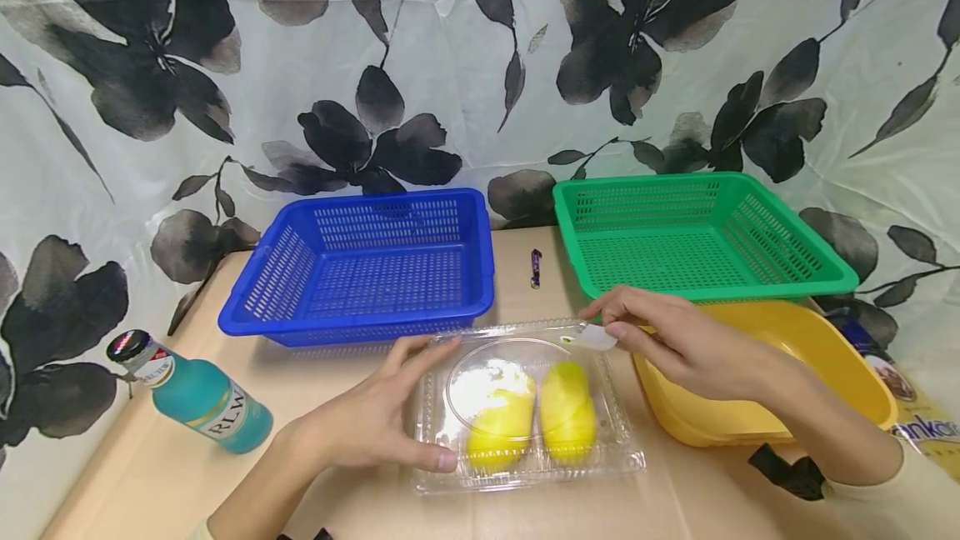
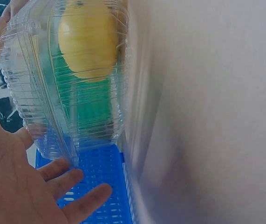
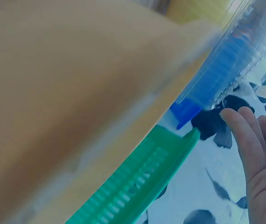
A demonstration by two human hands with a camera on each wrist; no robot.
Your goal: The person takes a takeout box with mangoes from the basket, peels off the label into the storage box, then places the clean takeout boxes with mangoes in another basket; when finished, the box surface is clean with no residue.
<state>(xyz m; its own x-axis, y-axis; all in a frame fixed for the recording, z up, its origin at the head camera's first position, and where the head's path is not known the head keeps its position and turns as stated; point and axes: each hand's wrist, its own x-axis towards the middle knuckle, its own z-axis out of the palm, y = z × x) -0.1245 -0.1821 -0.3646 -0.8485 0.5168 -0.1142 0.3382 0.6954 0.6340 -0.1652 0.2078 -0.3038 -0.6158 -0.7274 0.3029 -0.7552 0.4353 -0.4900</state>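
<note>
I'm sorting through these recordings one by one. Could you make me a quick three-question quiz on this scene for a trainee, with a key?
1. True or false: the teal bottle is on the table, outside the blue basket.
2. How many yellow items are visible in the clear container?
A) One
B) Two
C) Three
3. Which of the person's hands is at the container's corner with the white patch?

Key:
1. True.
2. B.
3. The right hand.
</note>
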